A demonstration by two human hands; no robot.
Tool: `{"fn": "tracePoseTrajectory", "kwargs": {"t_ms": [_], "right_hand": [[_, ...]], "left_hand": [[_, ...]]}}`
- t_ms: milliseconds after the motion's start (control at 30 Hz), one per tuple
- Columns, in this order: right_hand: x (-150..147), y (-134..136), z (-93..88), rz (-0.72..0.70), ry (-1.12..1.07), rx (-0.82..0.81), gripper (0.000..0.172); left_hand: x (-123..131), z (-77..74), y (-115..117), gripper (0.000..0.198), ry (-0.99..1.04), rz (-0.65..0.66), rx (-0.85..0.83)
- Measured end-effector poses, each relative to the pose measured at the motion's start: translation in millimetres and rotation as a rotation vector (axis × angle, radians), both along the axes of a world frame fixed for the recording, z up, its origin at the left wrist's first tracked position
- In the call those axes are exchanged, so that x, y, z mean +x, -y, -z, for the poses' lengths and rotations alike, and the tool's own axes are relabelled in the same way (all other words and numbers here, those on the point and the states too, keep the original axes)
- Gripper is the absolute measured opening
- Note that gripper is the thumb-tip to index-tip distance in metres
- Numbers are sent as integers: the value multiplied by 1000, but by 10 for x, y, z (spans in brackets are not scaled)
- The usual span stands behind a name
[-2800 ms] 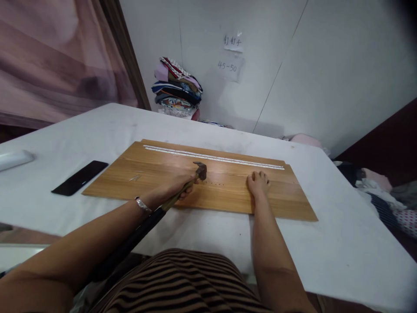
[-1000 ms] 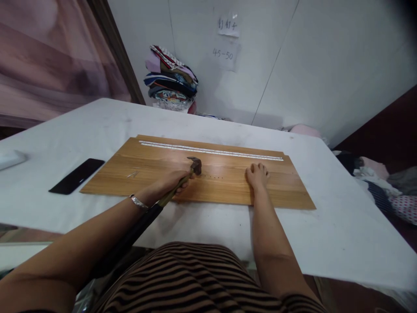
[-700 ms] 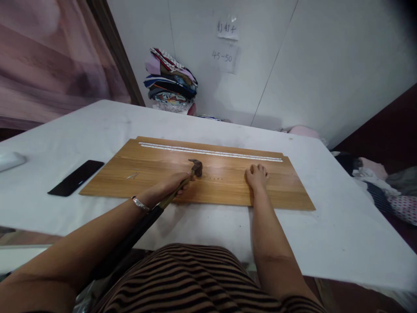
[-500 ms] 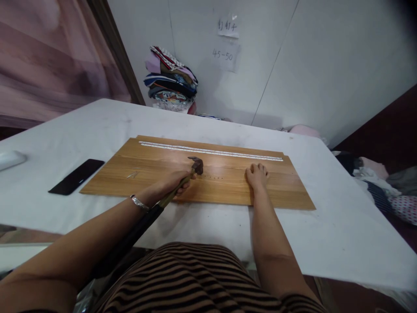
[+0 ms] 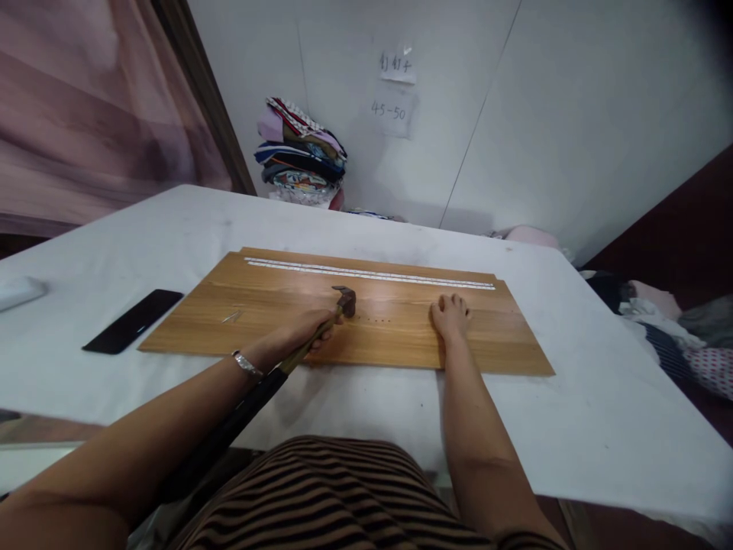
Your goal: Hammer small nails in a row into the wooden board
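My left hand [image 5: 312, 328] is wrapped round a claw hammer [image 5: 295, 357] near its head, and the dark grip end runs back under my forearm. The hammer head is at the left end of a short row of small dark nail heads or holes [image 5: 382, 320] in a wood-grain board [image 5: 401, 344]. I cannot tell whether the head touches the board. Resting on the board to the right is my right hand [image 5: 451, 317], fingers bent and a little apart, with nothing seen in it. A few loose nails [image 5: 232, 315] lie on the board's left part.
Two white printed strips [image 5: 366, 273] run along the board's far edge. Left of the board lie a black phone [image 5: 134, 321] and a white object [image 5: 21, 292] on the white-covered table [image 5: 573, 428]. Folded clothes [image 5: 302, 156] are stacked by the wall; more clothes [image 5: 670, 328] lie at the right.
The view has tilted up slightly, so everything sits a little lower. The hammer head stays by the row's left end, and my right hand keeps its place on the board.
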State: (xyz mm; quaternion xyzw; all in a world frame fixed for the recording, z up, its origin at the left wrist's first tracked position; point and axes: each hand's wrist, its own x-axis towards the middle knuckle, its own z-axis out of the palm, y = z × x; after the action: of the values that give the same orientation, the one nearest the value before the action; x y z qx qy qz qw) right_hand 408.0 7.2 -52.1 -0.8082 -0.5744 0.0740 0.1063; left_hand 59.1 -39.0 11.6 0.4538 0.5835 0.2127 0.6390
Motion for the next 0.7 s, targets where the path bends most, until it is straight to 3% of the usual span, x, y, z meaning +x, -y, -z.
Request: {"fn": "tracePoseTrajectory", "kwargs": {"t_ms": [700], "right_hand": [[-7, 5, -13, 5, 11, -13, 49]], "left_hand": [[18, -56, 16, 38, 31, -28, -2]]}}
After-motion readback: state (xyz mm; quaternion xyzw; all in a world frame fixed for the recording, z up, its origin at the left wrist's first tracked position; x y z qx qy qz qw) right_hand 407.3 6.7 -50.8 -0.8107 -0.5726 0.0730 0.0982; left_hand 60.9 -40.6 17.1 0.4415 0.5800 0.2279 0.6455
